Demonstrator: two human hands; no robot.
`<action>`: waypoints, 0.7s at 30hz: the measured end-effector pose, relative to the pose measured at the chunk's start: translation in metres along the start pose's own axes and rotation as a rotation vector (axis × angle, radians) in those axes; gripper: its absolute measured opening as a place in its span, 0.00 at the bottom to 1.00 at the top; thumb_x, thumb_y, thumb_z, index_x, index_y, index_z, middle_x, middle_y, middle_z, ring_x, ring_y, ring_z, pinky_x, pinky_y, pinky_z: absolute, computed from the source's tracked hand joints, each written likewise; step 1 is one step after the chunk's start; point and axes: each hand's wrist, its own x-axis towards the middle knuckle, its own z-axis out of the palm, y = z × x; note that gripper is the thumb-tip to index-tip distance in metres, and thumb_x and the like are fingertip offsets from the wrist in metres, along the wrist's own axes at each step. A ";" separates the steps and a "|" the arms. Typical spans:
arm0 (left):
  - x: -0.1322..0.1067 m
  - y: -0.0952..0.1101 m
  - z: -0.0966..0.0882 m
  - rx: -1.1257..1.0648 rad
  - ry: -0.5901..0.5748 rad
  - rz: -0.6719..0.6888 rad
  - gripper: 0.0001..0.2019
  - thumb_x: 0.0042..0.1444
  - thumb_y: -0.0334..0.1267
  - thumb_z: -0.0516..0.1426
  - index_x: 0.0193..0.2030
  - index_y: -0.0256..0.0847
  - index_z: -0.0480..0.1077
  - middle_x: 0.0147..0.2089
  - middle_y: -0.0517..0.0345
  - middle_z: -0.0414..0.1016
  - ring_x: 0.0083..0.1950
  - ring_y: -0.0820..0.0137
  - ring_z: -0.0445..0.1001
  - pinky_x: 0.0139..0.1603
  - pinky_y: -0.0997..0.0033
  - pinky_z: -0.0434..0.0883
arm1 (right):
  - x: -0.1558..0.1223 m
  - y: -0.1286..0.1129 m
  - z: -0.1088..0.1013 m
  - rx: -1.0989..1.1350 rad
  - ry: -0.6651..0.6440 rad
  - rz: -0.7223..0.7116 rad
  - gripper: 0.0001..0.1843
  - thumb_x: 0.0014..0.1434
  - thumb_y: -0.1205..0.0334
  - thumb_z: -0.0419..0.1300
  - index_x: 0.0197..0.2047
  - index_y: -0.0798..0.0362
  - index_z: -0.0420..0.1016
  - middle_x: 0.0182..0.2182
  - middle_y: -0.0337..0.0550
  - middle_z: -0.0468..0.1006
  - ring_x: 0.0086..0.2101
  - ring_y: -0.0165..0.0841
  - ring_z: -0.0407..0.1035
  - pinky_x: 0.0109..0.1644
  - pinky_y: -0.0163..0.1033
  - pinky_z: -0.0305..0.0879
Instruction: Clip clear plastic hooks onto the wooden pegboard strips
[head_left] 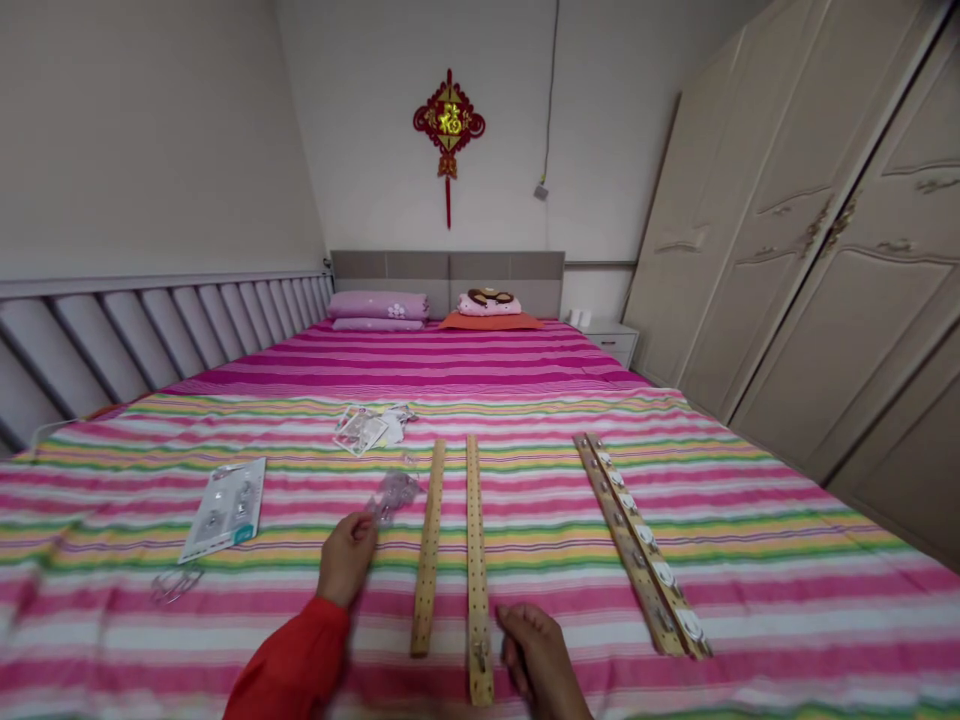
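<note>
My left hand (349,555), in a red sleeve, is closed at the near edge of a small clear plastic bag (396,494), pinching it. Small shiny pieces seem to lie in the bag. Two narrow wooden strips with rows of holes lie lengthwise in front of me: a shorter left strip (430,560) and a longer right strip (475,540). A small metal hook (481,652) sits on the near end of the longer one. Just right of that end, my right hand (541,655) has its fingers curled together; whatever they may hold is hidden.
Two more strips (637,550), fitted with metal pieces and white round parts, lie to the right. A blister pack (225,508) and a clear plastic piece (177,582) are at left. Packaging cards (367,428) lie farther back on the striped bedsheet (540,560).
</note>
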 end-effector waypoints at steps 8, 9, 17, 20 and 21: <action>0.026 -0.031 0.005 0.316 -0.087 0.150 0.29 0.43 0.44 0.55 0.53 0.33 0.70 0.32 0.55 0.73 0.31 0.65 0.71 0.38 0.66 0.70 | 0.003 0.007 -0.003 -0.009 -0.009 -0.011 0.27 0.38 0.39 0.66 0.16 0.51 0.59 0.06 0.33 0.64 0.05 0.20 0.47 0.11 0.28 0.32; 0.027 -0.029 0.005 0.347 -0.118 0.169 0.31 0.43 0.42 0.54 0.56 0.34 0.68 0.31 0.57 0.72 0.32 0.65 0.71 0.38 0.66 0.70 | 0.003 0.008 -0.003 -0.008 -0.007 -0.011 0.27 0.38 0.39 0.66 0.16 0.51 0.59 0.06 0.33 0.64 0.05 0.20 0.47 0.11 0.28 0.32; 0.039 -0.027 0.001 0.473 -0.224 0.190 0.26 0.42 0.41 0.54 0.49 0.33 0.72 0.30 0.56 0.71 0.34 0.64 0.72 0.40 0.67 0.69 | 0.002 0.003 -0.001 -0.023 -0.007 0.007 0.28 0.36 0.37 0.67 0.16 0.51 0.60 0.06 0.33 0.65 0.05 0.21 0.48 0.10 0.29 0.33; 0.039 -0.031 -0.004 0.473 -0.183 0.202 0.25 0.43 0.43 0.54 0.48 0.32 0.73 0.33 0.52 0.73 0.36 0.62 0.73 0.41 0.66 0.70 | 0.000 0.002 -0.001 -0.016 -0.003 0.004 0.27 0.37 0.39 0.67 0.17 0.51 0.60 0.06 0.33 0.65 0.05 0.21 0.48 0.10 0.28 0.33; 0.038 -0.032 -0.005 0.463 -0.164 0.204 0.25 0.43 0.44 0.54 0.47 0.33 0.73 0.34 0.51 0.74 0.37 0.61 0.73 0.41 0.65 0.70 | 0.000 0.003 -0.001 -0.012 -0.001 0.003 0.27 0.38 0.39 0.67 0.17 0.51 0.60 0.06 0.33 0.65 0.05 0.21 0.47 0.10 0.28 0.33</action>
